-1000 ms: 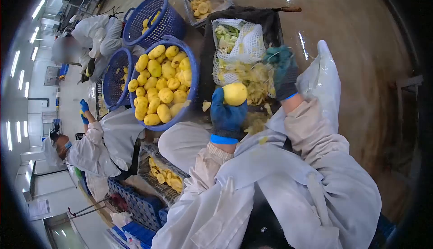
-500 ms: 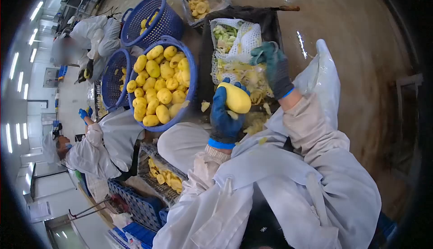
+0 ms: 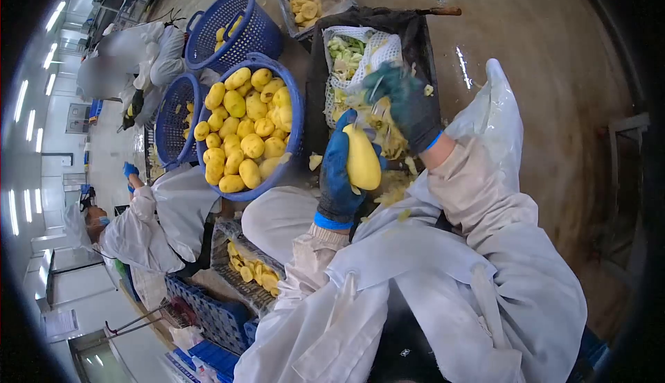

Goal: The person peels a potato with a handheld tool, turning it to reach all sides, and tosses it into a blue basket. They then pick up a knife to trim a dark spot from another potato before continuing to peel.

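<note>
My left hand point(image 3: 339, 175), in a blue and dark glove, is wrapped round a smooth yellow potato point(image 3: 363, 158) held upright. Just right of it is my right hand point(image 3: 409, 102), in a green and dark glove, smeared by motion. Its fingers look curled; whatever they grip is hidden. Below both hands, pale peelings point(image 3: 391, 133) lie in a dark-lined crate point(image 3: 318, 71), beside white netting point(image 3: 383, 51) with green scraps. Close by on the left stands a blue basket point(image 3: 296, 119) heaped with yellow potatoes point(image 3: 251, 147).
Two more blue baskets point(image 3: 267, 36) point(image 3: 166, 130) stand further left. Crates of cut yellow pieces point(image 3: 312, 5) point(image 3: 253, 272) sit at the back and beside my left leg. A co-worker in white point(image 3: 149, 237) sits at left; another person point(image 3: 163, 57) is behind. The floor point(image 3: 540, 71) looks wet.
My right hand has moved left and slightly down, nearer the potato, and is more blurred. The potato has turned more upright in my left hand. A small scrap now shows beside my right hand.
</note>
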Demonstrator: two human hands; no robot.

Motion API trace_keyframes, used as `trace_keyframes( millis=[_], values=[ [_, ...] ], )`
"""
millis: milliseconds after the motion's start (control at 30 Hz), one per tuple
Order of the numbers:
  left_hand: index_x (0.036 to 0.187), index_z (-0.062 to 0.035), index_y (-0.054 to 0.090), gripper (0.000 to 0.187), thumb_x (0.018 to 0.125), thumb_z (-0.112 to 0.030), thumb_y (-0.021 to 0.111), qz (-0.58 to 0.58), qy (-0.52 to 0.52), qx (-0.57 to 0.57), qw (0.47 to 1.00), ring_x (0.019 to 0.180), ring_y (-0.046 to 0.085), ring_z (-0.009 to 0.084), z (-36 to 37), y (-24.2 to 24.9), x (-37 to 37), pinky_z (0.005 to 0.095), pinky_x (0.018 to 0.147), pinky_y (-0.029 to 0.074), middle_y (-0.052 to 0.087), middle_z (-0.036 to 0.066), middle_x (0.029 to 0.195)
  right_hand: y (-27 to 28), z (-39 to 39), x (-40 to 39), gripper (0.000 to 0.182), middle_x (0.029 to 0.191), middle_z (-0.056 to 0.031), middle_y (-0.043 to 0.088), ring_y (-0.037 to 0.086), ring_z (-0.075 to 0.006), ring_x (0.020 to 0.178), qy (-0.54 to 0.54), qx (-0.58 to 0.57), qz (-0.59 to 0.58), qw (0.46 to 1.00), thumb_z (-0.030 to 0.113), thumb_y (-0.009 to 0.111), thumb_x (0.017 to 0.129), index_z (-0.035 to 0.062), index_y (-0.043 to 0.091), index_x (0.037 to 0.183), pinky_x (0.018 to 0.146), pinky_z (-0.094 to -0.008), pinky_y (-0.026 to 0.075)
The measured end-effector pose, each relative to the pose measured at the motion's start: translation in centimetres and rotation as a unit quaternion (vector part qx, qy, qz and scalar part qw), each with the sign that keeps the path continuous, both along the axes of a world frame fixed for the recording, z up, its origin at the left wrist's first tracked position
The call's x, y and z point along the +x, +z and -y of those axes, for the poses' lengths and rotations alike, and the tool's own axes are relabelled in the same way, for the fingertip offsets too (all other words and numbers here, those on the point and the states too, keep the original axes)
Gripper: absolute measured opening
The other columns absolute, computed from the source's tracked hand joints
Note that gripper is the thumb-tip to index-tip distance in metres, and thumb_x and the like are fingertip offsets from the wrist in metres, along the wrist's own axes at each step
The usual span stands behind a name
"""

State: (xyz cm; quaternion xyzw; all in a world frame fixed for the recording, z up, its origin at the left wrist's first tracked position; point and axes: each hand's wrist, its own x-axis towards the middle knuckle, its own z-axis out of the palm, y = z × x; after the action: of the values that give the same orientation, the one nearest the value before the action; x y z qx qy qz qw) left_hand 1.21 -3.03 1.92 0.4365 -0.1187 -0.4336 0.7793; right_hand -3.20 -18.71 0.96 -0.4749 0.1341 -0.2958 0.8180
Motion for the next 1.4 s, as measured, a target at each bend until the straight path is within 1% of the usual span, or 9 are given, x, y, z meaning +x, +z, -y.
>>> trace_keyframes(
  millis=[100, 200, 267, 333, 633, 867, 1167, 1233, 1400],
  values=[
    [0.135, -0.0052, 0.036, 0.053, 0.093, -0.036, 0.046, -0.065, 0.001, -0.010, 0.998, 0.089, 0.057, 0.0175, -0.5, 0.4, 0.1, 0.0304, 0.075, 0.051, 0.054, 0.009, 0.108, -0.5, 1.3, 0.4, 0.038, 0.085, -0.0084, 0.063, 0.060, -0.0151, 0.071, -0.020, -0.065, 0.032, 0.997, 0.032, 0.042, 0.096, -0.0011, 0.060, 0.091, 0.067, -0.0271, 0.049],
    [0.133, -0.0034, 0.036, 0.053, 0.093, -0.037, 0.045, 0.333, 0.013, 0.109, 0.937, 0.083, 0.055, 0.0161, -0.1, 0.1, -0.4, 0.0276, 0.072, 0.049, 0.054, 0.010, 0.106, -2.0, 0.3, 1.5, 0.030, 0.084, -0.0102, 0.064, 0.060, -0.0192, 0.073, -0.067, -0.196, 0.034, 0.978, 0.023, 0.039, 0.097, 0.0012, 0.060, 0.095, 0.070, -0.0306, 0.049],
    [0.133, -0.0023, 0.036, 0.053, 0.093, -0.037, 0.044, 0.176, -0.004, 0.032, 0.984, 0.079, 0.052, 0.0152, -0.4, -0.3, -0.1, 0.0261, 0.069, 0.047, 0.054, 0.010, 0.106, -3.9, 3.7, 1.8, 0.032, 0.086, -0.0100, 0.065, 0.061, -0.0183, 0.072, -0.212, -0.307, -0.010, 0.928, 0.025, 0.037, 0.099, 0.0023, 0.060, 0.098, 0.069, -0.0304, 0.049],
    [0.133, -0.0014, 0.035, 0.055, 0.094, -0.038, 0.044, -0.403, -0.041, -0.204, 0.891, 0.073, 0.048, 0.0142, -0.7, -1.4, 1.2, 0.0249, 0.066, 0.046, 0.053, 0.010, 0.105, -1.9, 5.4, 1.3, 0.034, 0.086, -0.0096, 0.064, 0.061, -0.0169, 0.070, -0.198, -0.095, 0.004, 0.976, 0.030, 0.041, 0.097, 0.0019, 0.059, 0.097, 0.067, -0.0294, 0.049],
    [0.127, 0.0000, 0.044, 0.052, 0.090, -0.036, 0.050, -0.534, 0.040, -0.177, 0.826, 0.070, 0.045, 0.0121, -0.3, -4.9, 2.2, 0.0249, 0.064, 0.045, 0.056, 0.011, 0.110, -0.2, 6.2, 0.0, 0.035, 0.083, -0.0070, 0.063, 0.058, -0.0119, 0.067, -0.083, -0.088, -0.045, 0.992, 0.037, 0.046, 0.095, 0.0037, 0.056, 0.093, 0.064, -0.0252, 0.048],
    [0.128, -0.0013, 0.041, 0.054, 0.083, -0.022, 0.062, -0.387, -0.062, -0.243, 0.887, 0.103, 0.055, 0.0221, 0.5, -8.5, 2.6, 0.0329, 0.090, 0.045, 0.052, 0.015, 0.122, -3.3, -0.2, 2.4, 0.034, 0.082, -0.0073, 0.062, 0.058, -0.0128, 0.069, 0.079, -0.095, 0.011, 0.992, 0.030, 0.042, 0.096, 0.0012, 0.059, 0.090, 0.065, -0.0255, 0.047],
    [0.124, 0.0021, 0.038, 0.056, 0.075, -0.001, 0.067, 0.401, 0.073, 0.135, 0.903, 0.100, 0.056, 0.0207, 0.5, -6.6, 2.2, 0.0317, 0.086, 0.046, 0.054, 0.015, 0.113, -3.8, 3.1, 4.8, 0.025, 0.083, -0.0078, 0.063, 0.059, -0.0130, 0.073, -0.005, -0.087, -0.077, 0.993, 0.021, 0.046, 0.094, 0.0014, 0.060, 0.090, 0.070, -0.0289, 0.048],
    [0.122, 0.0002, 0.040, 0.051, 0.077, -0.001, 0.065, 0.334, 0.096, 0.117, 0.930, 0.095, 0.058, 0.0200, 1.2, -7.2, 3.1, 0.0316, 0.084, 0.047, 0.057, 0.014, 0.108, -3.2, 4.1, 4.5, 0.025, 0.082, -0.0070, 0.063, 0.058, -0.0121, 0.073, -0.047, -0.342, -0.085, 0.935, 0.021, 0.045, 0.095, 0.0018, 0.060, 0.090, 0.071, -0.0286, 0.047],
    [0.108, -0.0019, 0.048, 0.035, 0.078, -0.012, 0.063, 0.284, 0.098, 0.064, 0.952, 0.089, 0.057, 0.0200, 1.9, -12.1, 9.4, 0.0315, 0.079, 0.047, 0.058, 0.012, 0.097, -0.6, 8.8, 3.5, 0.029, 0.080, -0.0049, 0.062, 0.057, -0.0120, 0.067, -0.144, -0.213, -0.094, 0.962, 0.029, 0.045, 0.096, 0.0043, 0.059, 0.090, 0.064, -0.0260, 0.047]
  ],
)
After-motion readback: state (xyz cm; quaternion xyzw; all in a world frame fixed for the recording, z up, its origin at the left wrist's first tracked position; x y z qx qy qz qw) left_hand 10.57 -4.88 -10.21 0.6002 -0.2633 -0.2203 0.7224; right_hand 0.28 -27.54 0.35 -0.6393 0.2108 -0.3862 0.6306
